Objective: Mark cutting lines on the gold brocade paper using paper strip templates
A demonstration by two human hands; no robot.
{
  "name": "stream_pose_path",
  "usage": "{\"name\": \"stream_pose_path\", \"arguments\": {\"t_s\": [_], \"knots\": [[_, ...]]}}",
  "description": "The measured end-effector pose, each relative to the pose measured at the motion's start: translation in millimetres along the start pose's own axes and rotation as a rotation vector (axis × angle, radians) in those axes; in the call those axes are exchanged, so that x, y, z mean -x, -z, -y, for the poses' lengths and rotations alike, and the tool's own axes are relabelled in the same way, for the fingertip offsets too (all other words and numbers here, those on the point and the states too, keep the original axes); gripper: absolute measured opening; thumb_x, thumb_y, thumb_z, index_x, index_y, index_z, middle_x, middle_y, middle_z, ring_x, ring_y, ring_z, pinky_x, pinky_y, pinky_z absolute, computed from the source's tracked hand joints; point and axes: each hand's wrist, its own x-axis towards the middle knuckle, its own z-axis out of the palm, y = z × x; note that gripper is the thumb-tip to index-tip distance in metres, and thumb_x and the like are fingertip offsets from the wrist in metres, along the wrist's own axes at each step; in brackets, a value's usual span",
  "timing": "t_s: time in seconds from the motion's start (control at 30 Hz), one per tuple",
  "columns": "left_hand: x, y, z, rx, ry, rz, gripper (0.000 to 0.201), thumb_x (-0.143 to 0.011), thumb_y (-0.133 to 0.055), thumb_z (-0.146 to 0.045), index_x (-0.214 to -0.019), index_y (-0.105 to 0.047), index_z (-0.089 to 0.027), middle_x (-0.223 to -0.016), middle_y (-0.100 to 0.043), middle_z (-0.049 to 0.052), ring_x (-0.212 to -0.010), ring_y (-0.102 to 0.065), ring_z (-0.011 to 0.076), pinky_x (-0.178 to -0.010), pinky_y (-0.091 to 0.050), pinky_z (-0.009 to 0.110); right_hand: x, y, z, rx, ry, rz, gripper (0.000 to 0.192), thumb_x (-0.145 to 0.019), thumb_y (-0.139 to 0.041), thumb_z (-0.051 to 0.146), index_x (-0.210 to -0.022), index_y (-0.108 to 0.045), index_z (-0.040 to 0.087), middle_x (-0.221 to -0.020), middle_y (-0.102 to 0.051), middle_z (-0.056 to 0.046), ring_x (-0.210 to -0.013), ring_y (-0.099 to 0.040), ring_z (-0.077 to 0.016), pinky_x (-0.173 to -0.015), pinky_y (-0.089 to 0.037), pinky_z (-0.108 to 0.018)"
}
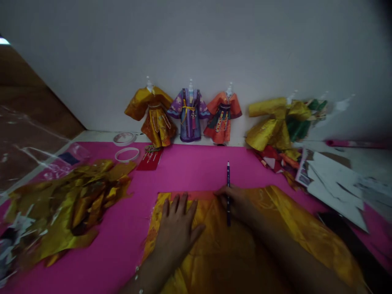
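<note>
My left hand (177, 226) lies flat with fingers spread on a sheet of golden satin fabric (214, 253). Its fingertips rest by a thin coral-coloured strip (200, 195) along the fabric's far edge. My right hand (237, 202) is closed at that same edge, with a dark pencil (228, 175) held in it. The pencil stands out past the fingers, its pointed end away from me. Thumb and index finger come together at the right end of the coral strip; whether they also pinch the fabric I cannot tell.
Pink sheeting (190, 167) covers the table. Golden scraps (76, 208) are heaped at left, near two tape rolls (127, 154) and a red card (149, 160). Small costumes on stands (190, 116) line the wall. White paper pieces (333, 188) and a black flat object (352, 241) lie right.
</note>
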Motion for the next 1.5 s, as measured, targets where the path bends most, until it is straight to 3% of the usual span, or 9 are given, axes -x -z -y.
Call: {"name": "stream_pose_path", "arguments": {"t_s": [0.2,0.67,1.0,1.5], "knots": [[-1.3,-6.2,3.8,-0.053,-0.035,-0.074,0.060,-0.090,-0.055,-0.055,-0.141,-0.055,-0.024,-0.152,-0.047,0.020,-0.138,-0.043,0.0433,-0.112,-0.030,0.069,-0.6,1.7,-3.6,0.004,-0.065,-0.048,0.020,-0.084,-0.055,0.009,-0.093,-0.066,0.022,-0.082,-0.073,-0.003,-0.070,-0.067,-0.0150,-0.064,-0.050,-0.026],[0.2,-6.7,5.9,-0.068,-0.054,-0.117,0.060,-0.089,-0.054,-0.057,-0.139,-0.058,-0.025,-0.149,-0.051,0.020,-0.135,-0.047,0.0433,-0.109,-0.032,0.070,-2.6,3.9,-2.6,-0.016,-0.111,-0.078,0.021,-0.080,-0.053,0.007,-0.089,-0.064,0.022,-0.081,-0.074,-0.002,-0.068,-0.067,-0.0143,-0.063,-0.050,-0.025],[1.1,2.7,-1.0,-0.028,0.001,0.012,0.066,-0.088,-0.055,-0.059,-0.145,-0.051,-0.026,-0.155,-0.045,0.019,-0.140,-0.041,0.0438,-0.112,-0.028,0.070,2.9,1.4,-2.7,0.009,-0.020,0.027,0.024,-0.083,-0.054,0.006,-0.094,-0.067,0.022,-0.081,-0.068,-0.004,-0.069,-0.063,-0.0165,-0.062,-0.048,-0.028],[1.7,7.5,-2.3,0.016,0.025,0.056,0.069,-0.088,-0.056,-0.060,-0.145,-0.050,-0.021,-0.156,-0.044,0.018,-0.142,-0.038,0.0430,-0.114,-0.025,0.071,4.6,0.5,-3.4,0.024,-0.024,0.016,0.025,-0.082,-0.054,0.006,-0.094,-0.068,0.023,-0.081,-0.068,-0.005,-0.066,-0.062,-0.0162,-0.058,-0.048,-0.028]]}}
